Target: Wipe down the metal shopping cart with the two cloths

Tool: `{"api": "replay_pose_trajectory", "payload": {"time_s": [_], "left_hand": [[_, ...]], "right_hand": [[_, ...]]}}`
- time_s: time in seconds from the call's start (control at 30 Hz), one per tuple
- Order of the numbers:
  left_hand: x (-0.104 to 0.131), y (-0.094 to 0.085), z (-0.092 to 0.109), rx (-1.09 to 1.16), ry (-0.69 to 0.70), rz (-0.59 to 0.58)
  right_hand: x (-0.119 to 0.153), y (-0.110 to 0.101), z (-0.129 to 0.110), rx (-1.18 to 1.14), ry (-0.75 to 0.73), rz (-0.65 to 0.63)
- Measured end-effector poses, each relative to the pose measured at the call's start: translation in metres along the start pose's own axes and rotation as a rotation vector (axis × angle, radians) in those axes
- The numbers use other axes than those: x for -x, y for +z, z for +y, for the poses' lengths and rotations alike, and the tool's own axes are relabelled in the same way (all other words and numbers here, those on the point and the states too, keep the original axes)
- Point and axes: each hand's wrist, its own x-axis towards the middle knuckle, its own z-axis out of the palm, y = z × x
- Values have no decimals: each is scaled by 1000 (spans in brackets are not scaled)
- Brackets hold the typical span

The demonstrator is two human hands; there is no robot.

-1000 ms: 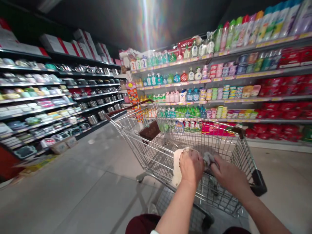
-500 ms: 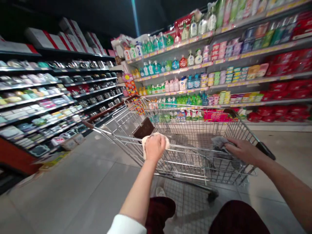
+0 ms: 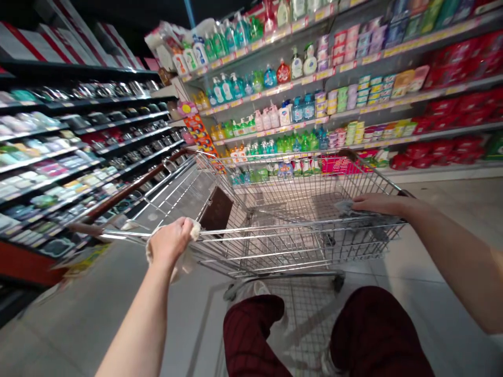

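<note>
A wire shopping cart stands sideways in front of me. My left hand is closed around the near top rail toward the cart's handle end, with a cream cloth between palm and metal. The cloth hangs down below the rail. At the other end, my right hand rests over the near rim with its fingers on a grey cloth, part of which drapes over the wire side. The cart's handle lies left of my left hand. A brown panel is fixed inside the basket.
Beyond the cart, shelves carry pump bottles, tubs and red packs. Another shelf unit with dishes and pots runs along the left. My knees are bent close to the cart, above its wheel.
My left hand has slid the cream cloth leftward along the rail toward the handle. My right hand stays by the far end on the grey cloth. The view has shifted slightly.
</note>
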Motion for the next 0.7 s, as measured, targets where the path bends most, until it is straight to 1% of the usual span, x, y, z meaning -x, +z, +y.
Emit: {"api": "replay_pose_trajectory", "payload": {"time_s": [0.07, 0.1, 0.17, 0.23, 0.3, 0.5, 0.63, 0.7], "left_hand": [[3, -5, 5, 1, 13, -34], [5, -7, 8, 5, 16, -50], [8, -9, 19, 18, 25, -75], [11, -11, 36, 35, 65, -89], [14, -13, 58, 56, 136, -99], [22, -24, 133, 107, 319, -216], [33, -30, 181, 178, 456, -225], [36, -30, 202, 231, 521, -232]], "right_hand": [[-3, 4, -8, -1, 37, -223], [-5, 6, -12, 21, 56, -286], [-7, 10, -17, 78, 80, -307], [-8, 12, -20, 110, 79, -309], [-8, 12, -20, 126, 65, -296], [-5, 10, -17, 231, 35, -207], [-6, 11, -16, 278, 37, -149], [-7, 11, -14, 297, 46, -120]]}}
